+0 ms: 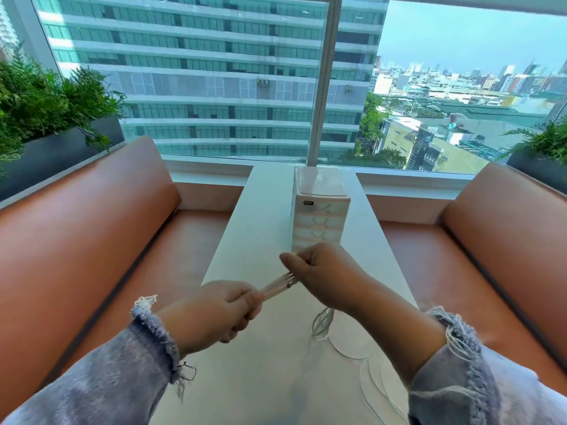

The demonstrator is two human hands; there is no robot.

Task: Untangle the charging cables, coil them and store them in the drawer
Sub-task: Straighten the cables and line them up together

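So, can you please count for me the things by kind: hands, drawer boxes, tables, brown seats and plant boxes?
Hands: 2, the left hand and the right hand
Drawer box: 1
Table: 1
Brown seats: 2
Plant boxes: 2
Total: 8
Cables: not counted, the strands are too blurred.

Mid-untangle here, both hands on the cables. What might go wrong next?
The cable strands look taut between the left hand and right hand; pulling harder may tighten any knot. More loose loops lie on the table under the right forearm, so the frayed cuff might snag them. The drawer unit stands just behind the right hand and may get bumped.
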